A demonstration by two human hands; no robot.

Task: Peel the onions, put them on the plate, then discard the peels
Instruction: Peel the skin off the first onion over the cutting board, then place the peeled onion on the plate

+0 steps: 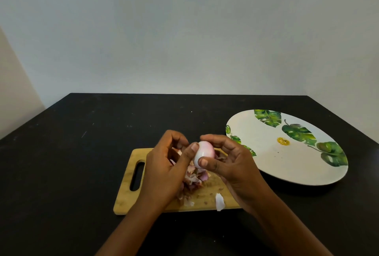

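Observation:
A pale pink and white onion [205,152], smooth and mostly bare of skin, is held above the wooden cutting board [125,200]. My right hand [231,161] grips it between thumb and fingers. My left hand [168,165] touches its left side with the thumb, fingers curled over it. A heap of papery pink and brown peels [194,180] lies on the board under my hands. One white peel scrap [219,201] lies near the board's front edge. The white plate with green leaf prints [272,153] stands to the right with nothing on it.
The board and plate rest on a black table [82,153] against a plain pale wall. The board's handle slot [137,175] faces left. The table's left edge runs diagonally at the left.

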